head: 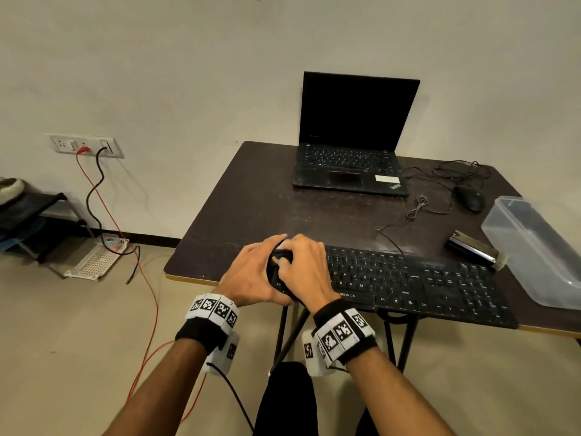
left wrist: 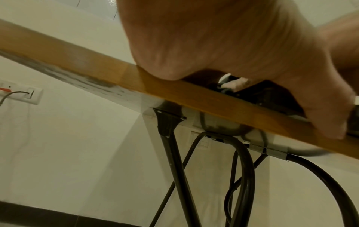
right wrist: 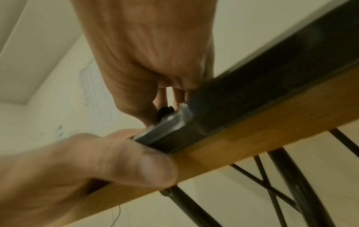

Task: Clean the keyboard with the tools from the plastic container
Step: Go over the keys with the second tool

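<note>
A black keyboard (head: 408, 278) lies along the front edge of a dark table (head: 251, 199). My left hand (head: 251, 272) grips the keyboard's left end, thumb at the front edge (right wrist: 151, 165). My right hand (head: 305, 265) hovers over the same end, its fingers curled and pinching a small black tool (right wrist: 165, 110). A bit of white shows between the two hands (head: 284, 244); I cannot tell what it is. A clear plastic container (head: 534, 247) stands at the right. A dark-handled brush (head: 474, 250) lies beside it.
An open black laptop (head: 352, 158) sits at the back of the table, with a black mouse (head: 470, 198) and loose cables (head: 418, 206) to its right. Black folding legs (left wrist: 174, 161) stand under the table. Red and black cords (head: 94, 190) run from a wall socket at left.
</note>
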Demonstrator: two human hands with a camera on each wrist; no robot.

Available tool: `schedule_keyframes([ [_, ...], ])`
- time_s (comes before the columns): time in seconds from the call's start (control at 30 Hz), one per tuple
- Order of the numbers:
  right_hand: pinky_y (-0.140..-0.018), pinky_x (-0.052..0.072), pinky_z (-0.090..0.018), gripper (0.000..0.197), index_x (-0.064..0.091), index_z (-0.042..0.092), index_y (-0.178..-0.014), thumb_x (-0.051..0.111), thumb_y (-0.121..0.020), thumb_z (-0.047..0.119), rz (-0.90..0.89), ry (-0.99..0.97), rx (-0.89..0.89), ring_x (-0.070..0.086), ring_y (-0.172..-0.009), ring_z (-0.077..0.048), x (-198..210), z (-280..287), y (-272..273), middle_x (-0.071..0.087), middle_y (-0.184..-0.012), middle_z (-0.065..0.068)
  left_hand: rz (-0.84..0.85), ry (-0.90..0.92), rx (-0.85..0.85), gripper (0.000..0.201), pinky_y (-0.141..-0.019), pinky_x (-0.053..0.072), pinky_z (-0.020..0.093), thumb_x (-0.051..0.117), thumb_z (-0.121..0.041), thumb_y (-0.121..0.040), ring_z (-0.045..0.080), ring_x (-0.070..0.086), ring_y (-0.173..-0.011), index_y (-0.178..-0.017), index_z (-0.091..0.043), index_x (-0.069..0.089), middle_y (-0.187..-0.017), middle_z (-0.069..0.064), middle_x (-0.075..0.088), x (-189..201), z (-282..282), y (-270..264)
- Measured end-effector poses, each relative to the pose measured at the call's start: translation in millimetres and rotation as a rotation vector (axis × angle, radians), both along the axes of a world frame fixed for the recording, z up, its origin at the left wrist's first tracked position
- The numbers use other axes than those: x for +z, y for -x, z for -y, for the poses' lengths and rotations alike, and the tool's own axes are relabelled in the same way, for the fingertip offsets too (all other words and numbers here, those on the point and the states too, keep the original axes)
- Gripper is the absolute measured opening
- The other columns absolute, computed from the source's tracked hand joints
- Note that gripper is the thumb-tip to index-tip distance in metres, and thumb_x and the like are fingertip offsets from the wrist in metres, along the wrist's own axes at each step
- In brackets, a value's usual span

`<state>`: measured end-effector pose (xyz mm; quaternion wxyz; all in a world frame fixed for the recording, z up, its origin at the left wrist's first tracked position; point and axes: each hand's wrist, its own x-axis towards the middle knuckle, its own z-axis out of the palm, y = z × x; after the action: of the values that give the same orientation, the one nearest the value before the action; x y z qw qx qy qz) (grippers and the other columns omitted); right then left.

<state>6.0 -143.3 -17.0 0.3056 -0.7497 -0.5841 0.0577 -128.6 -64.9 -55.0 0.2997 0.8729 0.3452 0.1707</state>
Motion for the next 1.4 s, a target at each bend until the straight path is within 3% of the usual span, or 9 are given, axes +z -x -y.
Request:
schedule_keyframes([
  [0.1,-0.092,0.044,-0.039,0.017,0.08,0.027,-0.095,0.07,-0.088,0.015,-0.034,-0.007,0.027,0.066,-0.088,-0.021,-6.5,9.3,-0.4,0.073,-0.098,0.001,0.004,0.006,0.004,0.133,-0.118,0.037,0.037,0.095,-0.063,-0.044,0.005,0.039,-0.137,-0.157,-0.039,0.027,-0.142,-0.027,0.047,-3.4,-1.4,-0.1],
  [0.27,-0.09,0.038,-0.038,0.015,0.081,0.022,-0.092,0.069,-0.09,0.013,-0.076,-0.009,-0.114,0.066,-0.09,-0.027,5.4,-17.3,-2.7,0.075,-0.097,-0.004,0.068,0.007,0.002,0.128,-0.114,0.028,0.025,0.101,-0.047,-0.05,-0.028,0.031,-0.118,-0.156,-0.034,0.031,-0.129,-0.04,0.041,5.3,1.6,-0.3],
  [0.4,-0.092,0.049,-0.042,0.012,0.08,0.024,-0.086,0.073,-0.088,0.014,-0.085,0.024,-0.043,0.068,-0.087,-0.024,1.6,-5.1,-0.1,0.076,-0.089,0.001,0.017,0.039,0.019,0.14,-0.119,0.032,0.034,0.095,-0.062,-0.047,0.004,0.032,-0.141,-0.162,-0.036,0.019,-0.148,-0.022,0.045,3.2,0.8,1.7],
  [0.47,-0.093,0.049,-0.043,0.009,0.079,0.023,-0.084,0.074,-0.089,0.018,-0.108,0.013,-0.098,0.069,-0.088,-0.023,3.3,-9.2,-7.2,0.077,-0.087,0.002,0.0,0.046,0.037,0.143,-0.119,0.034,0.036,0.095,-0.064,-0.046,0.01,0.03,-0.143,-0.162,-0.038,0.017,-0.15,-0.017,0.044,3.1,0.7,2.5],
  [0.53,-0.096,0.046,-0.043,0.011,0.079,0.021,-0.084,0.072,-0.09,0.015,-0.113,0.003,-0.166,0.069,-0.091,-0.026,9.5,-22.3,-11.8,0.077,-0.089,-0.001,-0.001,0.056,0.037,0.143,-0.119,0.034,0.036,0.097,-0.06,-0.046,0.007,0.031,-0.14,-0.162,-0.039,0.018,-0.148,-0.018,0.045,5.9,2.3,1.8],
  [0.63,-0.097,0.048,-0.044,0.018,0.082,0.02,-0.088,0.067,-0.089,0.008,-0.113,0.038,-0.116,0.069,-0.092,-0.028,11.2,-31.6,-6.5,0.078,-0.091,-0.004,0.035,0.045,0.011,0.133,-0.118,0.031,0.026,0.101,-0.053,-0.048,-0.018,0.031,-0.124,-0.156,-0.039,0.024,-0.133,-0.03,0.045,7.6,2.3,0.8],
  [0.8,-0.095,0.053,-0.043,0.007,0.081,0.025,-0.091,0.074,-0.091,0.023,-0.167,0.047,-0.171,0.07,-0.095,-0.027,1.4,-26.9,-24.9,0.079,-0.093,0.001,-0.004,0.056,0.045,0.146,-0.119,0.035,0.037,0.098,-0.058,-0.045,0.011,0.032,-0.14,-0.163,-0.038,0.015,-0.141,-0.019,0.041,5.0,2.5,1.3],
  [1.3,-0.095,0.054,-0.036,0.007,0.083,0.026,-0.091,0.076,-0.091,0.023,-0.095,0.043,-0.133,0.071,-0.094,-0.02,0.1,2.3,-44.1,0.08,-0.095,0.006,-0.01,0.052,0.035,0.147,-0.12,0.036,0.046,0.094,-0.07,-0.04,0.011,0.033,-0.142,-0.161,-0.042,0.016,-0.149,-0.018,0.044,-1.2,1.0,1.7],
  [1.4,-0.098,0.052,-0.043,0.008,0.082,0.026,-0.091,0.075,-0.091,0.023,-0.096,0.026,-0.237,0.07,-0.094,-0.021,4.0,0.0,-54.0,0.079,-0.092,0.005,-0.024,0.042,0.024,0.147,-0.121,0.036,0.045,0.093,-0.072,-0.04,0.011,0.034,-0.141,-0.161,-0.042,0.016,-0.149,-0.018,0.044,-1.9,0.8,1.5],
])
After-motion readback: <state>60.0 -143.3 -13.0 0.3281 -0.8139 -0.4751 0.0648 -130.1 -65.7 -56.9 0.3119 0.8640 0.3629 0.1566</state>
